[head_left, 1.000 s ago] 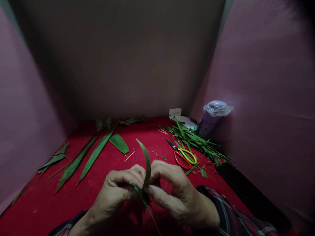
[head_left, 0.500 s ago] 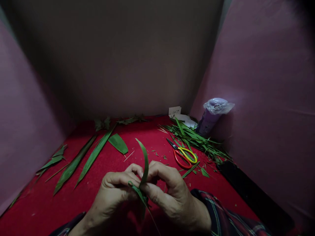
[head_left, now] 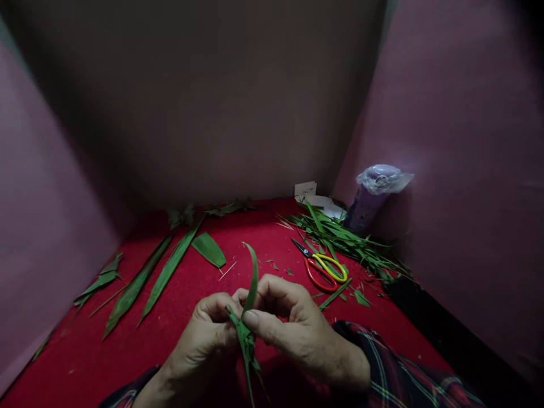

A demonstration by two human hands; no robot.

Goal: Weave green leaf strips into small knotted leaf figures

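Observation:
Both of my hands meet low in the middle over a red cloth [head_left: 272, 238]. My left hand [head_left: 204, 337] and my right hand [head_left: 293, 328] pinch the same narrow green leaf strip [head_left: 251, 277]. The strip curves up above my fingers, and its folded lower part hangs down between my palms. My fingers are closed tightly around the fold. Plaid sleeves cover both wrists.
Two long green leaves [head_left: 165, 272] and a shorter cut leaf [head_left: 208, 249] lie left of centre. Red-and-yellow scissors [head_left: 323, 266] rest to the right, beside a heap of leaf trimmings [head_left: 344, 241]. A plastic-wrapped purple bottle [head_left: 369, 198] stands in the back right corner. Purple walls enclose the cloth.
My hands have shifted slightly right and drawn closer together. The leaf strip now stands more upright between my fingers, with more folded leaf hanging below.

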